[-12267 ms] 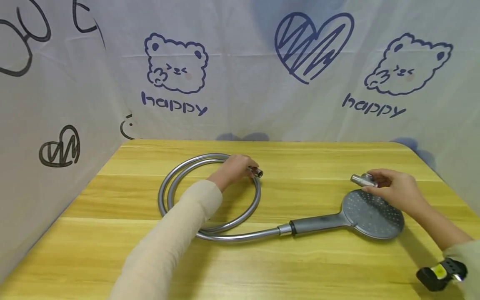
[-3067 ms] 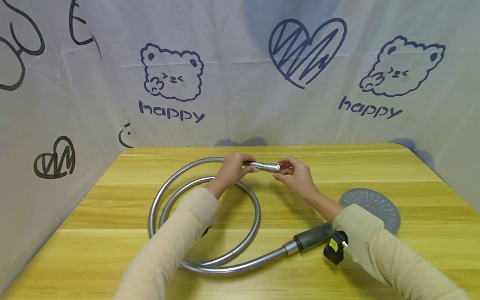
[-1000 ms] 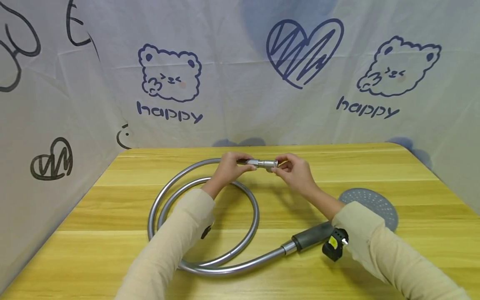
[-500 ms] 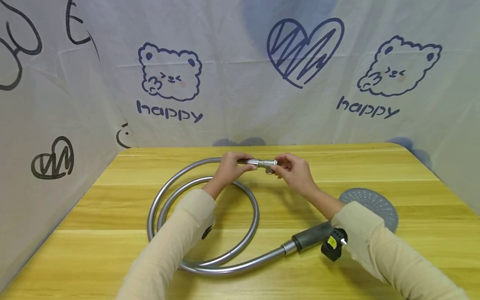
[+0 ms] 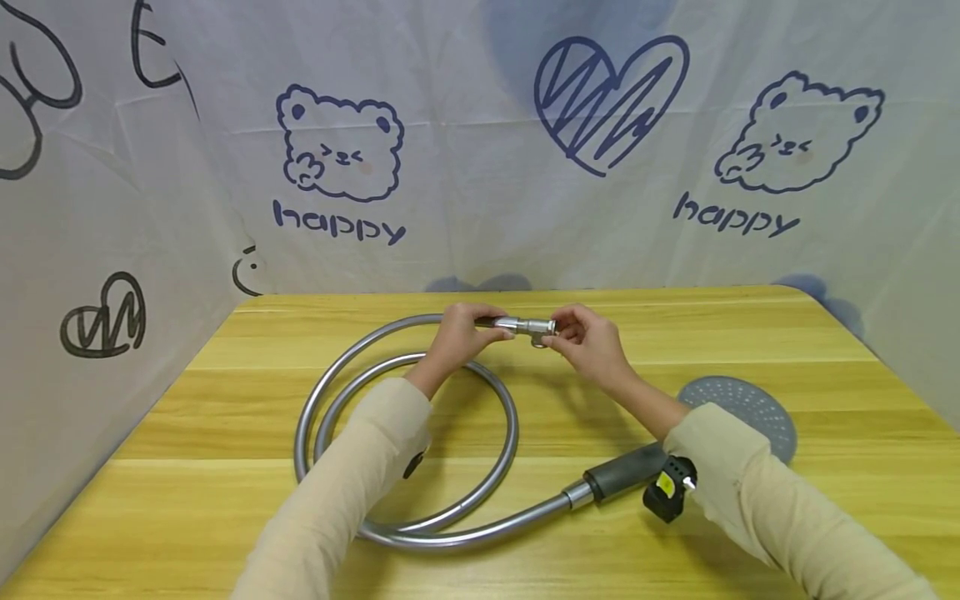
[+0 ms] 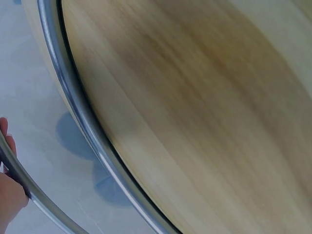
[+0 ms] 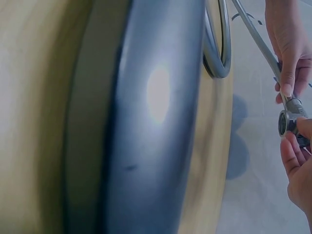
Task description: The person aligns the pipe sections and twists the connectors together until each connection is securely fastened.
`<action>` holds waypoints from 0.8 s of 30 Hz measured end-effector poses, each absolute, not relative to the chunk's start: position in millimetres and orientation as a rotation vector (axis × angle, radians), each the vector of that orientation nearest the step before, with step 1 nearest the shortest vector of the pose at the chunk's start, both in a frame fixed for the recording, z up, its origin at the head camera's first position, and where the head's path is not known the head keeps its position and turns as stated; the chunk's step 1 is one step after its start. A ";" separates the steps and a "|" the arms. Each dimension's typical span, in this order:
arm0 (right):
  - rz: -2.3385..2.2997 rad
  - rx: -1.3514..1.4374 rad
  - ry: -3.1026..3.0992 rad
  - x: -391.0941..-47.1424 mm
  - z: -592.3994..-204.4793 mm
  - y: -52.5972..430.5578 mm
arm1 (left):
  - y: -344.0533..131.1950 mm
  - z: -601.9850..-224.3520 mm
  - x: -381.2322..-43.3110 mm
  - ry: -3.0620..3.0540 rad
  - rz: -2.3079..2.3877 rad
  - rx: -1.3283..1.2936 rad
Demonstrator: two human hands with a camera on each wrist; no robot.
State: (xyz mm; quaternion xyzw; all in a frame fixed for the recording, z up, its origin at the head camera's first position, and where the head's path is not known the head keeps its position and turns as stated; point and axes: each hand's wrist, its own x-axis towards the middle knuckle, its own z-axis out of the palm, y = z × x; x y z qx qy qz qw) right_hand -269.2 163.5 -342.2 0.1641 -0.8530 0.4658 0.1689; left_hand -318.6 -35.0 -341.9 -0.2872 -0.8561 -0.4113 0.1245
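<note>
Left hand (image 5: 459,333): thumb and fingers gripping the hose end (image 5: 507,323)
Right hand (image 5: 592,346): fingertips pinching the far end of the fitting (image 5: 536,327)
Fitting: small, metal, between both hands, raised over the rear of the tabletop (image 5: 187,517); side port with internal thread visible in right wrist view
Joint: hose end and fitting meet in line; can't tell if threaded together
Hose (image 5: 442,542): silver, looped under and beside left sleeve (image 5: 322,492), runs right to the handle (image 5: 622,472)
Shower head (image 5: 738,408): grey, nozzles up, on tabletop, partly hidden by right sleeve (image 5: 795,500)
Right cuff: black device (image 5: 666,498) with yellow patch, above the handle
Backdrop (image 5: 480,200): white sheet, blue bears, heart, "happy" twice
</note>
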 end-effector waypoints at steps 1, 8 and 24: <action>1.312 0.466 -2.426 -269.0 -341.9 163.4 | -34.9 -341.8 -318.3 -2.495 -1.197 -0.836; 1.273 0.461 -2.434 -267.8 -341.4 164.1 | -34.3 -342.0 -317.9 -2.496 -1.188 -0.830; 1.323 0.493 -2.434 -270.2 -340.0 163.7 | -34.8 -342.0 -318.3 -2.520 -1.167 -0.819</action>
